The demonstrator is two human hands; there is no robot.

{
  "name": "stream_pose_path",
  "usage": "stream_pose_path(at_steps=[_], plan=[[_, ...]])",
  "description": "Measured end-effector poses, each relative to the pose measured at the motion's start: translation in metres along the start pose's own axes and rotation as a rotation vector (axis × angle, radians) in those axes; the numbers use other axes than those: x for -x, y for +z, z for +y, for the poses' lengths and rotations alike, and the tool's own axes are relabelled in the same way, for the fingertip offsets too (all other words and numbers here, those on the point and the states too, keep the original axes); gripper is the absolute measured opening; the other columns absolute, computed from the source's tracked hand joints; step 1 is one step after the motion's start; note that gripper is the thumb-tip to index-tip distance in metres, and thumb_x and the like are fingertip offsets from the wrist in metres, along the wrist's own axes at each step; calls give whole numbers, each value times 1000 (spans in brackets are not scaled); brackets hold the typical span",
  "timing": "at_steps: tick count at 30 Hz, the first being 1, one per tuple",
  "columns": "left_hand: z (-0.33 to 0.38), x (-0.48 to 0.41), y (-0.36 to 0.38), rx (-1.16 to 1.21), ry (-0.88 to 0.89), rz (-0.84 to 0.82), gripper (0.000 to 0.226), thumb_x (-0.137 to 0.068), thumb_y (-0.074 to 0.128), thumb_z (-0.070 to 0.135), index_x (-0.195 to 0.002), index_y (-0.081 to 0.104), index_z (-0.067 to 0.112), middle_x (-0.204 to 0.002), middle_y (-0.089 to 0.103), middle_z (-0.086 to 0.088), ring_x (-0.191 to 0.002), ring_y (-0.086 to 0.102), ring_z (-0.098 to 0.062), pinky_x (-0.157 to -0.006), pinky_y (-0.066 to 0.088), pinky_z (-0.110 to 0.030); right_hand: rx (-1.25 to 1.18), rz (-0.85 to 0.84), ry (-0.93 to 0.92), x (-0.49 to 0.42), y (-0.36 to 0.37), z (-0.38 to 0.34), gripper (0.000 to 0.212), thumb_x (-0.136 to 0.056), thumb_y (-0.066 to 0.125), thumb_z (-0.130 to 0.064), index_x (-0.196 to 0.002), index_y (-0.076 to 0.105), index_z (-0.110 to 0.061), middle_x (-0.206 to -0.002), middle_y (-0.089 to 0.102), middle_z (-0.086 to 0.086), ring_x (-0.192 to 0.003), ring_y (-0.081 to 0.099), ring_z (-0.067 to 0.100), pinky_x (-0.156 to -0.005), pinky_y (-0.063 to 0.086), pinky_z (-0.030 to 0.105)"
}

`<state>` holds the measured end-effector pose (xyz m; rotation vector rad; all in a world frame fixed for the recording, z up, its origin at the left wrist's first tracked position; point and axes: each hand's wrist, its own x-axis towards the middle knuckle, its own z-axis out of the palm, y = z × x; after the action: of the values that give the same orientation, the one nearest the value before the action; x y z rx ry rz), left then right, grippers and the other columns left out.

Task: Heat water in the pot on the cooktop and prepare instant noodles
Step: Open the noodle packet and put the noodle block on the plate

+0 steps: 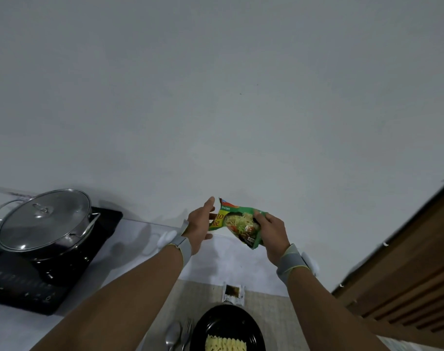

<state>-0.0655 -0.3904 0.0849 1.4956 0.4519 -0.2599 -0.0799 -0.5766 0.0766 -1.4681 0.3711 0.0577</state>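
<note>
The right hand's grip (271,230) is pinched on one end of the green noodle packet (238,224), holding it up in the air above the worktop (18,325). The left hand (199,224) sits at the packet's other end with its fingers spread; its thumb side seems to touch the wrapper, though the packet hides the contact and I cannot tell if it grips. The packet looks torn open and slack.

Below the hands, at the bottom edge, a dry noodle block (226,344) already lies in a black bowl (203,328), with a spoon (173,334) and fork (188,330) just beside it and a small seasoning sachet (233,292) beyond the bowl. To the left, the steel pot (42,221) stands on the black cooktop (18,282) with its glass lid (38,216) on.

So the noodles are out of the wrapper and the pot is in place. Whether the water is hot cannot be seen. Still left, by my reckoning: setting aside the packet, cooking the noodles and adding the seasoning.
</note>
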Motion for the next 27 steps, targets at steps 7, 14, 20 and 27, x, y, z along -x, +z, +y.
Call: stream_pose_path(at_steps=[7,14,20,27], plan=[[-2,-8,1,8,-41,21,33,-87,61,51,-82,73,21,-73,72,4,-59,65,-15,-57,50,-23,43,-114,-34,4,-6,0,25,-95,60,-23,-94,72,-1,-88,70,14,-78,68,26,-74,55,37],[-13,-13,-8,-161,119,115,29,-97,51,27,-91,67,4,-87,67,-11,-71,58,-23,-56,41,-24,76,-136,-40,5,-8,3,29,-96,59,-24,-98,71,3,-97,72,22,-83,69,30,-83,57,48],[-15,-11,-22,-481,291,149,28,-102,39,21,-88,57,3,-85,62,-15,-77,59,-27,-70,53,-39,66,-66,-33,3,-8,7,19,-90,67,-21,-80,73,-6,-83,74,17,-69,71,25,-68,60,38],[-11,-3,-27,12,9,-71,24,-94,60,22,-110,43,16,-98,68,-17,-80,69,-31,-61,61,-42,-165,44,35,1,4,4,21,-91,66,-13,-71,65,-8,-82,70,20,-73,68,32,-77,58,50]])
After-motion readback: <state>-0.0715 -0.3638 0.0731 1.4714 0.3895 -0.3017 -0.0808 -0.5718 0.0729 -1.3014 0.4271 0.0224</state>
